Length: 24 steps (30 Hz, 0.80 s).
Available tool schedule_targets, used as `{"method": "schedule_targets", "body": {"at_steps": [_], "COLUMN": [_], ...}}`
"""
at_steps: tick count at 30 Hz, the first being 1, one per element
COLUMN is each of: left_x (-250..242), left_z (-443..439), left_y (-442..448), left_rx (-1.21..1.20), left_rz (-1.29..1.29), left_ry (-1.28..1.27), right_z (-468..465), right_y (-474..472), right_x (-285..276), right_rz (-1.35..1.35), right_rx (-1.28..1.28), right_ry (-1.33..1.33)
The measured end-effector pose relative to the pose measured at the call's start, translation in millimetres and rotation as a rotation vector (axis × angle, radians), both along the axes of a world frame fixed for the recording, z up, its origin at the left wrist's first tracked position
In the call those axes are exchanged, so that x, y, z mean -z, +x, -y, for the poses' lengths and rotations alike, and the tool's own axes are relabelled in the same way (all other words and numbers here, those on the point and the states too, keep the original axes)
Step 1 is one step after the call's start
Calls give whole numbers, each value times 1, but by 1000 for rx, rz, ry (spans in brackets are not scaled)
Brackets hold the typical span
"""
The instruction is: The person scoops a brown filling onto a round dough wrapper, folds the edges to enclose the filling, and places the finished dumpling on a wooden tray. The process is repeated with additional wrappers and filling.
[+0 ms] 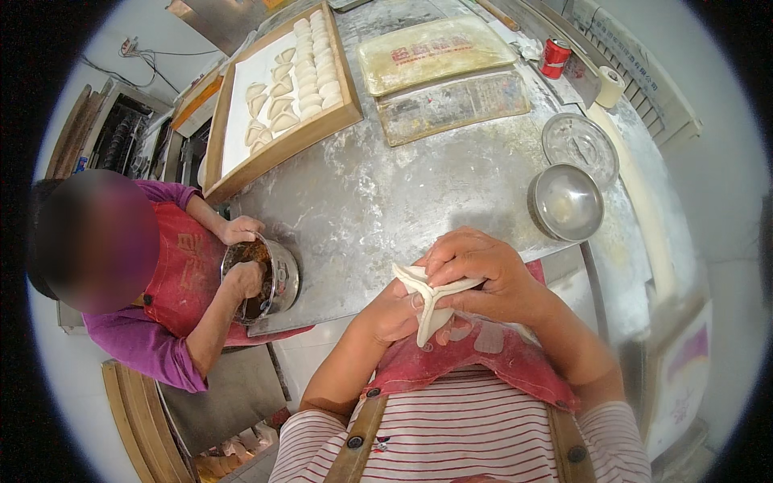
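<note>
In front of my apron, a three-armed folded dough piece (432, 296) is held between both hands, its pinched seams meeting at the middle. My left hand (389, 317) cups it from the left and below. From the upper right, my right hand (483, 271) grips two of its arms, thumb and fingers near the centre. Whether there is filling inside is hidden. Folded three-cornered dough pieces (282, 105) and rows of rounded dough pieces (318, 66) lie in a wooden tray (290, 154) at the upper left of the metal table (362, 199).
At left, a co-worker in a red apron (190, 253) has one hand inside a metal pot (290, 278) of dark filling. To the right are a steel bowl (567, 202), a round metal lid (581, 148), a red can (554, 58) and a tape roll (610, 86). Flat trays (456, 105) lie at the back.
</note>
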<state>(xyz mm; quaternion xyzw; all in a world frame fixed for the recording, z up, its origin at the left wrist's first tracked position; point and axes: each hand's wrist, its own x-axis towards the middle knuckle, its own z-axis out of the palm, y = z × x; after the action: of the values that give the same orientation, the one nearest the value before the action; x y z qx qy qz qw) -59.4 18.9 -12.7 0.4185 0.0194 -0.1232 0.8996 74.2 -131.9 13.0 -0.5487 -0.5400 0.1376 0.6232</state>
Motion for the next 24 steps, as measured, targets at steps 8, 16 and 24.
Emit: {"method": "schedule_targets", "body": {"at_steps": [8,16,24], "left_x": [-1,-7,-3], "left_z": [6,-1,-1], "left_y": [2,5,3], "left_rx": [-77,13,-13], "left_rz": [-30,-76,-30], "left_ry": [4,-104,-117], "right_z": [2,0,6], "right_y": [-1,0,1], "right_x": [-2,0,-1], "right_rz": [7,4,-171], "right_rx": [-11,-10,16], "right_ry": [35,66,-48]}}
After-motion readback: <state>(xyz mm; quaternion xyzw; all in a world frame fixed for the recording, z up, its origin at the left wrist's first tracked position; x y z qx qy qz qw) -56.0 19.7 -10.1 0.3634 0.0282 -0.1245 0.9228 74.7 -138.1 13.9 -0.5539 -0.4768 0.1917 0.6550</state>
